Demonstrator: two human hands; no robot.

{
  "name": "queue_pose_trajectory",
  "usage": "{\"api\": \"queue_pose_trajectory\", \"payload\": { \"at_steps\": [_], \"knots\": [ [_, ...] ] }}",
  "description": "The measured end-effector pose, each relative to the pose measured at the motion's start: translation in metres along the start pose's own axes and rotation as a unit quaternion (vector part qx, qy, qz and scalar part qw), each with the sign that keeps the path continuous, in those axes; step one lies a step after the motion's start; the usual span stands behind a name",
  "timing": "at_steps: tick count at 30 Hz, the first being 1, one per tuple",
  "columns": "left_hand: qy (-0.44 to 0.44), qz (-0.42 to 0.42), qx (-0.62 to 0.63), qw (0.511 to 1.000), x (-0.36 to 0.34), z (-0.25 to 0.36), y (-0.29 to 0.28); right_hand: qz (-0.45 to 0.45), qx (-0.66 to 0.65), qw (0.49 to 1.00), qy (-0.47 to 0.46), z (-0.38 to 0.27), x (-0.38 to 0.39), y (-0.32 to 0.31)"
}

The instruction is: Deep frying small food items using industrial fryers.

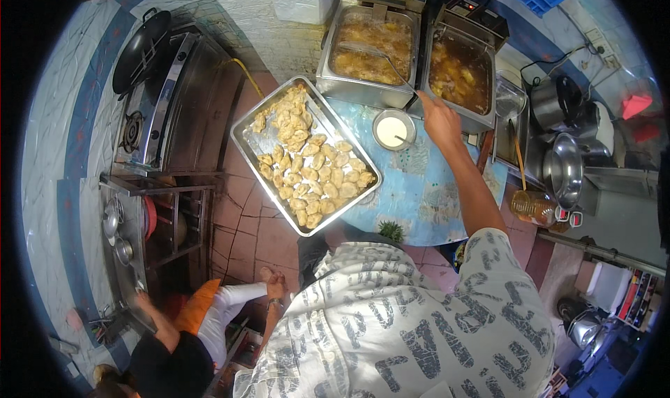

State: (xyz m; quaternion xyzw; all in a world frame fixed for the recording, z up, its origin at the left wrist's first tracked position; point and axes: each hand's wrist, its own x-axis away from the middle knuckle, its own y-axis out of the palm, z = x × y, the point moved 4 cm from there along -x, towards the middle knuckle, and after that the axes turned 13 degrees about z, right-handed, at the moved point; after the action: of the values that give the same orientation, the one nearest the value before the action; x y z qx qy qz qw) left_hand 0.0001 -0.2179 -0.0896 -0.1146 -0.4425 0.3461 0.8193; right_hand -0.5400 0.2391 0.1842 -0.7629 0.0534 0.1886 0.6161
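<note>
While utensil [400, 73] in right fingers [426, 102], shirt lettering [421, 343].

Skimmer [396, 68] and fryer [359, 91] at twelve o'clock and tray [326, 124] at ten are smooth, shiny metal, the tablecloth [433, 196] at three glossy, apparently plastic, the shirt [412, 321] at five matt cloth.

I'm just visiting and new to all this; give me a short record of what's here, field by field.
Right hand: grips a long-handled metal utensil reaching into the left fryer
Left hand: lowered, away from the tray; contents unclear
Left fryer: rectangular silver metal fryer, bubbling oil
Right fryer: similar silver metal fryer, brown oil, pieces inside
Tray: rectangular silver metal tray holding golden-brown fried pieces
Bowl: small round metal bowl, pale yellow liquid
Nearby: another person in a black top, lower left
</note>
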Motion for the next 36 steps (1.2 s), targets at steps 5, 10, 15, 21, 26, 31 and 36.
{"api": "queue_pose_trajectory", "payload": {
  "at_steps": [5, 10, 15, 21, 26, 31, 36],
  "knots": [
    [-0.032, -0.018, 0.008, 0.999, 0.013, 0.019, -0.002, 0.018, -0.026, 0.999, 0.039, -0.001, -0.023, 0.008],
    [-0.061, 0.052, 0.005, 0.997, 0.028, 0.032, -0.001, 0.069, -0.052, 0.995, 0.045, -0.004, -0.032, 0.002],
    [-0.064, 0.039, -0.026, 0.997, 0.027, 0.027, -0.003, 0.093, -0.098, 0.988, 0.077, 0.002, -0.019, -0.009],
    [-0.076, 0.048, -0.052, 0.995, 0.024, 0.029, 0.000, 0.143, -0.120, 0.980, 0.062, 0.004, 0.021, -0.023],
    [-0.043, 0.054, -0.052, 0.996, 0.028, 0.045, 0.003, 0.112, -0.112, 0.983, 0.097, 0.008, 0.043, -0.028],
    [-0.060, 0.057, -0.049, 0.995, 0.020, 0.042, 0.003, 0.110, -0.127, 0.982, 0.085, 0.011, 0.055, -0.024],
    [-0.035, 0.048, -0.008, 0.998, 0.008, 0.029, 0.000, 0.059, -0.111, 0.988, 0.087, 0.012, 0.058, -0.019]
  ]
}}
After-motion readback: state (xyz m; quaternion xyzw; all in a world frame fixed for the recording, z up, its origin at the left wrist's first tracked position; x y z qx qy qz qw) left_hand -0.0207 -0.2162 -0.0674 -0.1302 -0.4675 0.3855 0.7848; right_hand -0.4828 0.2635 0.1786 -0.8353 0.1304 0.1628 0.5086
